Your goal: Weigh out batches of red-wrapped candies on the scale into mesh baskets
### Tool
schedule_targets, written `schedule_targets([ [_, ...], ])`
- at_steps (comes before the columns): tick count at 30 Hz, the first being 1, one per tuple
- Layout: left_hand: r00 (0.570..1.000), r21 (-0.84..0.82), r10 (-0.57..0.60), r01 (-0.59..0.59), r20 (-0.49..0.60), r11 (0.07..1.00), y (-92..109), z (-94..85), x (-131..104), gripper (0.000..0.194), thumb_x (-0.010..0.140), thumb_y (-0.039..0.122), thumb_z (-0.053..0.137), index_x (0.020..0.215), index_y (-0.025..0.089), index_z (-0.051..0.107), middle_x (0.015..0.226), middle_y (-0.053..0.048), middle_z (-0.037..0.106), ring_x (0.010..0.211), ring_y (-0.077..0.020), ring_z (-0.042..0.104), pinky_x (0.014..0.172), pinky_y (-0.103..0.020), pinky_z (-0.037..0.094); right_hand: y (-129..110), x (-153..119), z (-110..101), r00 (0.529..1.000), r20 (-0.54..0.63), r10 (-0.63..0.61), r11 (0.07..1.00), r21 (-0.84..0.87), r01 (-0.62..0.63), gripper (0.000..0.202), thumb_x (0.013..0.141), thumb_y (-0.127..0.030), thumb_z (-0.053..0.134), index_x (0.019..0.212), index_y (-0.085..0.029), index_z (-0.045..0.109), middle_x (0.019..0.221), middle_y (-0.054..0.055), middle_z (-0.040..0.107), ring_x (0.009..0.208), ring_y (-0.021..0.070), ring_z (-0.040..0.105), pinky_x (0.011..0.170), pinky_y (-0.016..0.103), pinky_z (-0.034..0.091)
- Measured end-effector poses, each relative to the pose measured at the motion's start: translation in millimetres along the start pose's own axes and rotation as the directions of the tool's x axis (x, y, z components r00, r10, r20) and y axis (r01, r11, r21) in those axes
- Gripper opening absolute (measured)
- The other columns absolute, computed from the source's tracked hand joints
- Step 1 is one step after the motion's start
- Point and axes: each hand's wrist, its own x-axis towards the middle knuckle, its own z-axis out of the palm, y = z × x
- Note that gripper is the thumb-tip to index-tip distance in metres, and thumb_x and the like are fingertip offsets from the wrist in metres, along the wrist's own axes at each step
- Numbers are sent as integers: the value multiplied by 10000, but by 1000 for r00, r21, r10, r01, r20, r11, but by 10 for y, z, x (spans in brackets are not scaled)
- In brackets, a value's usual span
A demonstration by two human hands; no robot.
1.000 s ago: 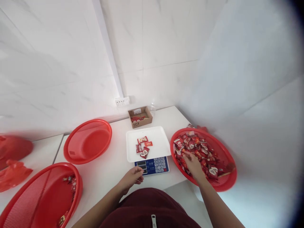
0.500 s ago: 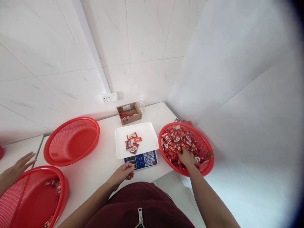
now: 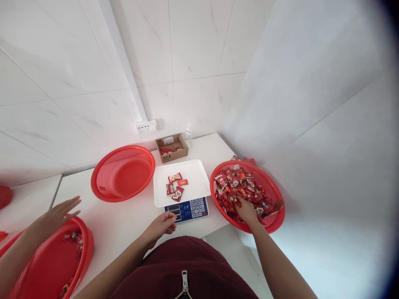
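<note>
My right hand (image 3: 247,211) reaches into the red basket (image 3: 278,195) on the right, its fingertips among many red-wrapped candies (image 3: 232,182); what it grips, if anything, is hidden. My left hand (image 3: 163,225) hovers by the lower left corner of the blue scale panel (image 3: 187,209), fingers curled together, and whatever they hold is too small to make out. On the scale's white tray (image 3: 196,178) lie several wrapped candies (image 3: 176,191).
A cardboard box (image 3: 174,155) with red packets stands behind the tray. An empty red basket (image 3: 149,174) is at its left. Another person's open hand (image 3: 59,214) is over a lower-left basket (image 3: 87,245) holding a few packets. A socket strip (image 3: 146,126) is on the wall.
The empty basket has moved right, closer to the tray. The other person's hand has come further in from the left. My own hands have hardly moved.
</note>
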Motion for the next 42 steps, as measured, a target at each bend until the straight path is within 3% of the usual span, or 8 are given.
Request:
schedule_targets([
  [4, 1000, -3, -4, 4, -1, 1000, 30, 5, 2, 400, 663, 496, 645, 873, 179, 521, 716, 1, 587, 704, -140, 546, 714, -295, 418, 91, -84, -45, 999, -28, -32, 999, -21, 31, 495, 824, -176, 418, 1309, -90, 466, 1192, 152, 596, 1118, 243, 525, 992, 317, 342],
  [9, 1000, -6, 3, -3, 7, 1000, 12, 12, 15, 393, 667, 497, 647, 868, 181, 529, 724, -2, 591, 709, -144, 552, 708, -293, 409, 157, -175, -71, 999, -36, -9, 999, -37, 7, 478, 826, -244, 458, 1280, -103, 493, 1207, 178, 556, 1164, 299, 479, 1000, 388, 326],
  [15, 1000, 0, 0, 0, 9, 1000, 8, 20, 37, 410, 659, 504, 652, 877, 177, 534, 725, -3, 589, 704, -143, 548, 715, -298, 413, 161, -200, 47, 999, 27, 42, 999, 9, -43, 505, 808, -329, 506, 1268, -122, 492, 1226, 180, 541, 1098, 293, 540, 915, 372, 401],
  [25, 1000, 1, -1, 1, 18, 1000, -5, 18, 38, 427, 655, 523, 650, 876, 179, 529, 722, 0, 586, 707, -142, 550, 721, -300, 419, 134, -111, 179, 997, 74, -14, 988, 156, 2, 639, 794, -334, 541, 1350, -63, 378, 1307, 186, 507, 1209, 268, 477, 972, 337, 377],
  [31, 1000, -6, -2, 3, 18, 1000, -40, 16, 57, 410, 670, 504, 644, 884, 175, 526, 718, 3, 585, 693, -133, 548, 700, -288, 418, 140, -129, 174, 1000, 16, -6, 981, 193, 2, 544, 756, -157, 482, 1297, -107, 458, 1234, 162, 562, 1130, 259, 536, 946, 348, 392],
  [42, 1000, -9, -5, 5, 14, 1000, -53, 0, 69, 431, 652, 521, 658, 876, 176, 528, 712, 5, 589, 693, -136, 553, 701, -291, 413, 187, -137, -39, 989, -100, 105, 941, 332, -66, 413, 754, -250, 463, 1141, -156, 570, 1101, 118, 639, 1038, 258, 578, 889, 358, 429],
])
